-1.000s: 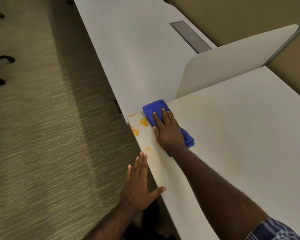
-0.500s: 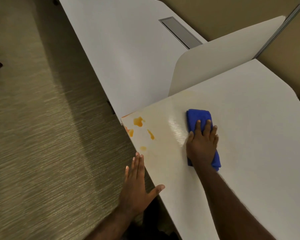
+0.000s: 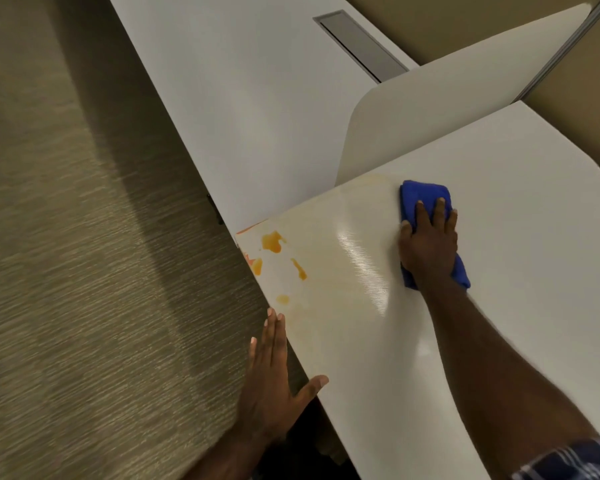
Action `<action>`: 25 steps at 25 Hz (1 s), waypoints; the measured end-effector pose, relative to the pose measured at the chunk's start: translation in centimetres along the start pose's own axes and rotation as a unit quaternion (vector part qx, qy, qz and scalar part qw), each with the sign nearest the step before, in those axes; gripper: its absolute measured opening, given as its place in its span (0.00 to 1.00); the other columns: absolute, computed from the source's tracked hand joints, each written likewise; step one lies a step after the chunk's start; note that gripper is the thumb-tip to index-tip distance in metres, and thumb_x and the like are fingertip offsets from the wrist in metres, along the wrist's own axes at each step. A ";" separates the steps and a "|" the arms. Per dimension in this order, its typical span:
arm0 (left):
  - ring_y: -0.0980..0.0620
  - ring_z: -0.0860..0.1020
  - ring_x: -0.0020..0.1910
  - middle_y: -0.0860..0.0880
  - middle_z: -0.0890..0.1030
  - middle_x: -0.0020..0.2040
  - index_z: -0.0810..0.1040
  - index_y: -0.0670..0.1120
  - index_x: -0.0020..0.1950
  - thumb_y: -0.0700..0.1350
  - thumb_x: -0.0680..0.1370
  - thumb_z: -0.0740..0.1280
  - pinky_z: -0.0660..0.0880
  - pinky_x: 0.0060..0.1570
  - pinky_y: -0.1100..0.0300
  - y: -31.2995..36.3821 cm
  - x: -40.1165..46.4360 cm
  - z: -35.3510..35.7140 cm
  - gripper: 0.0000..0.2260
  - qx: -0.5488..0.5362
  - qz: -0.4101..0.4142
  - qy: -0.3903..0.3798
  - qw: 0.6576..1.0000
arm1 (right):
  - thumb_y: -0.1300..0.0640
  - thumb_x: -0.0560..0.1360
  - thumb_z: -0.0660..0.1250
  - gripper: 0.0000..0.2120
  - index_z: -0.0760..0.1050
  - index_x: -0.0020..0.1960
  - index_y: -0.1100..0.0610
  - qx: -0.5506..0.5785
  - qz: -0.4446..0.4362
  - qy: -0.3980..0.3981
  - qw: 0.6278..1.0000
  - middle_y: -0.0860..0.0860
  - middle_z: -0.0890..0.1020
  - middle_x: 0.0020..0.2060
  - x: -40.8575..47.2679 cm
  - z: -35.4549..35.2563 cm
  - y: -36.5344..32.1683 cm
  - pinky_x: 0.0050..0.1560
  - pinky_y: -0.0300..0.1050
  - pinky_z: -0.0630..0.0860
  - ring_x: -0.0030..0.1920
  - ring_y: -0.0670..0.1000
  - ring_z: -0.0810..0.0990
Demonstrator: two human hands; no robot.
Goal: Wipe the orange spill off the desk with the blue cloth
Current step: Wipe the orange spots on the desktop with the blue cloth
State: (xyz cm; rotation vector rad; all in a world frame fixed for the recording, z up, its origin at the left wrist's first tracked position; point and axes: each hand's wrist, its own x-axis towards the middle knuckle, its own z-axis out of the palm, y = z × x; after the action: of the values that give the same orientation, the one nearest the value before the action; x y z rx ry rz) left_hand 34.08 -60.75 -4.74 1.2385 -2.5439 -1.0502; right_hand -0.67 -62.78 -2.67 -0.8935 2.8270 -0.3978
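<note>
My right hand [image 3: 428, 245] lies flat on the folded blue cloth [image 3: 421, 197], pressing it onto the white desk [image 3: 520, 209] near its middle. Orange spill patches [image 3: 272, 241] sit at the desk's far left corner, well to the left of the cloth. A faint yellowish wet smear runs between the patches and the cloth. My left hand [image 3: 271, 375] is spread open at the desk's left edge, thumb resting on the edge, holding nothing.
A curved white divider panel [image 3: 430, 112] stands behind the desk. Beyond it lies a second white desk [image 3: 239, 98] with a grey cable slot [image 3: 361, 46]. Carpeted floor [image 3: 84, 271] fills the left side.
My right hand slid the cloth from the orange patches at the left corner rightward to the desk's middle, then slightly farther away. My left hand stayed at the edge.
</note>
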 end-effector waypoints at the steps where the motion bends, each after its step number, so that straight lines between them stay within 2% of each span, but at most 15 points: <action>1: 0.57 0.36 0.78 0.55 0.32 0.78 0.32 0.52 0.77 0.75 0.72 0.55 0.39 0.76 0.50 0.0 0.0 0.0 0.48 -0.005 0.001 0.000 1.000 | 0.47 0.80 0.56 0.26 0.61 0.76 0.55 0.009 -0.007 0.006 1.000 0.56 0.50 0.80 0.8 0.0 -0.5 0.75 0.61 0.54 0.79 0.63 0.47; 3: 0.57 0.36 0.78 0.57 0.31 0.78 0.31 0.53 0.77 0.74 0.73 0.55 0.38 0.75 0.51 -0.1 0.0 0.0 0.47 -0.014 0.004 0.001 1.000 | 0.45 0.79 0.58 0.25 0.64 0.72 0.57 0.015 -0.027 0.003 1.000 0.55 0.50 0.80 2.3 0.2 -1.7 0.75 0.62 0.56 0.79 0.63 0.48; 7: 0.57 0.37 0.78 0.58 0.32 0.78 0.33 0.53 0.78 0.73 0.73 0.56 0.37 0.74 0.52 -0.4 0.1 -0.1 0.46 -0.015 0.006 0.001 1.000 | 0.43 0.80 0.56 0.31 0.59 0.76 0.60 0.027 -0.066 -0.023 0.997 0.54 0.55 0.79 5.0 0.5 -3.8 0.76 0.60 0.56 0.79 0.61 0.51; 9: 0.56 0.38 0.78 0.58 0.33 0.79 0.34 0.52 0.78 0.73 0.74 0.56 0.38 0.74 0.52 -0.4 0.2 -0.1 0.46 -0.011 0.006 0.004 1.000 | 0.43 0.81 0.56 0.29 0.60 0.75 0.58 0.016 -0.091 -0.021 0.995 0.54 0.58 0.79 5.5 0.7 -4.5 0.76 0.58 0.56 0.79 0.61 0.53; 13: 0.56 0.39 0.79 0.57 0.33 0.79 0.34 0.51 0.78 0.72 0.75 0.55 0.39 0.74 0.51 -0.3 0.2 0.2 0.45 -0.008 0.006 0.004 1.000 | 0.43 0.81 0.54 0.27 0.60 0.77 0.52 -0.018 -0.133 -0.037 0.990 0.54 0.59 0.78 5.9 1.0 -5.3 0.76 0.57 0.53 0.78 0.62 0.53; 18: 0.57 0.37 0.78 0.58 0.31 0.78 0.33 0.50 0.78 0.72 0.74 0.56 0.38 0.75 0.52 -0.3 0.2 -0.1 0.46 -0.016 0.006 -0.013 1.000 | 0.46 0.80 0.57 0.24 0.67 0.72 0.57 0.004 -0.195 -0.036 0.980 0.54 0.66 0.75 4.8 1.5 -7.1 0.75 0.56 0.57 0.75 0.63 0.60; 25: 0.59 0.34 0.77 0.58 0.27 0.76 0.29 0.51 0.76 0.76 0.72 0.49 0.35 0.74 0.54 -0.1 0.1 -0.4 0.47 0.007 -0.007 -0.026 1.000 | 0.45 0.81 0.54 0.25 0.62 0.76 0.52 -0.028 -0.249 -0.081 0.965 0.52 0.61 0.78 -0.5 2.8 -9.6 0.77 0.55 0.53 0.78 0.59 0.55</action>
State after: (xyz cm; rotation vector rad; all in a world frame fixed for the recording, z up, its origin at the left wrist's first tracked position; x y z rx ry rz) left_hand 34.22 -61.04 -4.54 1.2513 -2.5879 -1.0840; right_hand 5.50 -70.62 -2.48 -1.5735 2.4510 -0.2843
